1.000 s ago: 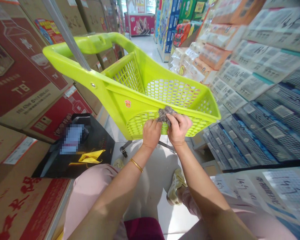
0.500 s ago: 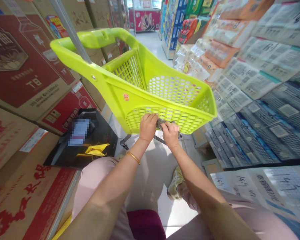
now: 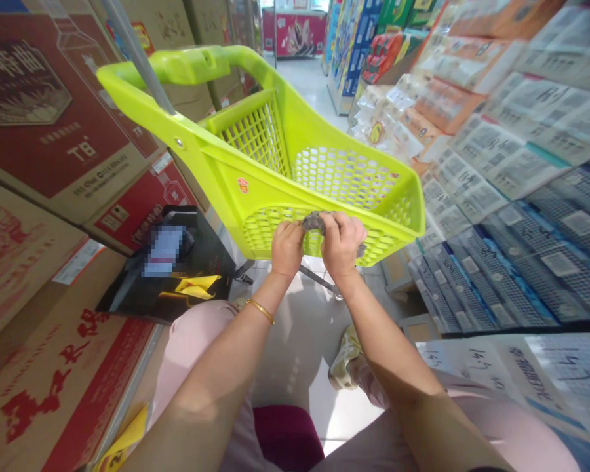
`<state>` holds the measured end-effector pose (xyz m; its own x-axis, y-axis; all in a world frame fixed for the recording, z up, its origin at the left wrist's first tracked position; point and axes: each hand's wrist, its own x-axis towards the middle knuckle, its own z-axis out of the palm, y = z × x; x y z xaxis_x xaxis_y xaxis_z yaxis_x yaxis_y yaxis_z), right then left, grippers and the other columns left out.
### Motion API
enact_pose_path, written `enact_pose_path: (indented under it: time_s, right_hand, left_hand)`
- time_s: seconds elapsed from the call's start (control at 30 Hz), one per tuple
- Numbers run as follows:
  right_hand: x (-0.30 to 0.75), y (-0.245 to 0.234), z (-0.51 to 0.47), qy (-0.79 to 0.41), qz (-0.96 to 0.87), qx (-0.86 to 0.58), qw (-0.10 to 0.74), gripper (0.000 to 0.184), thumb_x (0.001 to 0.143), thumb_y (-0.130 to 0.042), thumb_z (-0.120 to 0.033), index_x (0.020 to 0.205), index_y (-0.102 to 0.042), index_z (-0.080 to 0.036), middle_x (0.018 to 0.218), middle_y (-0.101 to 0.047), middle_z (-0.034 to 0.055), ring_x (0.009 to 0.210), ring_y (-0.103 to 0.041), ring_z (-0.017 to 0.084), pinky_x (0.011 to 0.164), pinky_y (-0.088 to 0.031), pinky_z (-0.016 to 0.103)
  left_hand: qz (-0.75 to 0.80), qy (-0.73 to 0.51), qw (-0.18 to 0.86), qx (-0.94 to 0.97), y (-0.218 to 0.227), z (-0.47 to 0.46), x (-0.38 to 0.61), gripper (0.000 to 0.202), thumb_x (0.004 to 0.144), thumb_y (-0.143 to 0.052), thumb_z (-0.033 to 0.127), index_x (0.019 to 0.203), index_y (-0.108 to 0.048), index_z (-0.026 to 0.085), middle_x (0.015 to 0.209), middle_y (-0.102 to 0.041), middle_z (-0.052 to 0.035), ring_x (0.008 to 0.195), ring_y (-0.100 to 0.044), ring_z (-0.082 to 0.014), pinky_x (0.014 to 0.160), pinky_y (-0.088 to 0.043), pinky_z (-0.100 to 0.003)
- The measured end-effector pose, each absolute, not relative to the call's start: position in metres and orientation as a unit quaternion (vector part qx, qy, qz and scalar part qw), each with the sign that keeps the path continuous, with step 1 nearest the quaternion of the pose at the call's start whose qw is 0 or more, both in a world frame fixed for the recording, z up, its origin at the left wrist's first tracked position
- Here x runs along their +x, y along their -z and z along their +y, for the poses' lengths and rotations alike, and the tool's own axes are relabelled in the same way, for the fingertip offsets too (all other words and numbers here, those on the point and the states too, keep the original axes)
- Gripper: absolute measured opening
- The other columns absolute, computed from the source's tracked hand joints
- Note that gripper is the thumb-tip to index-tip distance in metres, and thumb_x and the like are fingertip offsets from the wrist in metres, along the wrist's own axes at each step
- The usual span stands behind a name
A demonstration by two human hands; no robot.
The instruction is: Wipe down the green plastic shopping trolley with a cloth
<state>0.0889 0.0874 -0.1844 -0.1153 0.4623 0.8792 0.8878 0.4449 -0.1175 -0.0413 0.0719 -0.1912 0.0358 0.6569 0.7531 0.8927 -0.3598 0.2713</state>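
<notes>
A lime-green plastic shopping cart (image 3: 255, 157) stands in front of me in a store aisle, its perforated basket tilted toward me. Both hands are closed on a small grey rag (image 3: 314, 221), pressed against the near wall of the basket. My left hand (image 3: 286, 247) grips the rag's left end, a gold bangle on its wrist. My right hand (image 3: 343, 244) is bunched around the rag's right part, and a bit of grey cloth shows at its far side. The inside of the basket shows nothing in it.
Stacked red and brown cartons (image 3: 39, 124) line the left. A black paper bag (image 3: 172, 269) with yellow print sits on the floor by them. Shelves of packaged goods (image 3: 511, 170) fill the right. My knees and one shoe (image 3: 345, 364) are over the white floor.
My hands and the rag dropped lower along the basket's near wall, then rose a little again; now the rag sits between both fists. The view has shifted slightly.
</notes>
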Motion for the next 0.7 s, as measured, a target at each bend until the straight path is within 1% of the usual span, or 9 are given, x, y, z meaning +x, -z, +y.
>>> enact_pose_path:
  time_s: [0.13,0.27,0.33,0.47,0.57,0.7]
  right_hand:
    - [0.086,0.202,0.087,0.251,-0.728,-0.465,0.437,0.026,0.092,-0.045,-0.024,0.103,-0.067,-0.029,0.096,-0.064,0.0055,0.092,-0.049,0.018,0.084,-0.031,0.032]
    - [0.089,0.229,0.082,0.282,-0.749,-0.437,0.410,0.026,0.091,-0.045,-0.020,0.101,-0.068,-0.027,0.096,-0.065,0.0058,0.092,-0.048,0.018,0.082,-0.030,0.032]
    - [0.092,0.242,0.078,0.267,-0.778,-0.426,0.378,0.025,0.091,-0.046,-0.018,0.102,-0.067,-0.025,0.095,-0.066,0.0057,0.090,-0.048,0.017,0.080,-0.030,0.032]
    - [0.095,0.260,0.067,0.203,-0.830,-0.426,0.296,0.023,0.089,-0.049,-0.017,0.103,-0.067,-0.024,0.100,-0.066,0.0065,0.092,-0.049,0.017,0.077,-0.029,0.032]
    - [0.096,0.259,0.066,0.204,-0.827,-0.422,0.312,0.025,0.090,-0.048,-0.016,0.102,-0.067,-0.024,0.098,-0.066,0.0063,0.092,-0.049,0.017,0.077,-0.030,0.031]
    - [0.094,0.229,0.072,0.219,-0.777,-0.439,0.393,0.029,0.090,-0.044,-0.016,0.100,-0.069,-0.028,0.096,-0.064,0.0054,0.092,-0.049,0.017,0.081,-0.032,0.032]
  left_hand:
    - [-0.541,0.423,0.119,-0.717,0.192,0.071,-0.042,0.023,0.093,-0.041,0.015,0.090,-0.064,0.016,0.091,-0.068,-0.0094,0.086,-0.057,-0.0202,0.082,-0.047,-0.035]
    - [-0.539,0.421,0.115,-0.721,0.195,0.070,-0.043,0.024,0.092,-0.040,0.013,0.098,-0.064,0.014,0.101,-0.069,-0.0105,0.091,-0.058,-0.0201,0.085,-0.047,-0.036]
    - [-0.541,0.421,0.122,-0.718,0.196,0.071,-0.043,0.024,0.093,-0.041,0.014,0.100,-0.064,0.015,0.102,-0.069,-0.0097,0.092,-0.059,-0.0197,0.086,-0.047,-0.036]
    - [-0.540,0.422,0.130,-0.716,0.199,0.070,-0.044,0.023,0.094,-0.043,0.018,0.099,-0.065,0.016,0.101,-0.071,-0.0090,0.091,-0.060,-0.0192,0.086,-0.048,-0.035]
    - [-0.536,0.422,0.133,-0.719,0.200,0.068,-0.045,0.024,0.094,-0.042,0.018,0.100,-0.065,0.015,0.100,-0.071,-0.0096,0.090,-0.060,-0.0190,0.085,-0.048,-0.035]
    - [-0.534,0.419,0.126,-0.723,0.199,0.064,-0.046,0.026,0.095,-0.039,0.018,0.101,-0.065,0.015,0.103,-0.070,-0.0105,0.091,-0.060,-0.0191,0.086,-0.047,-0.036]
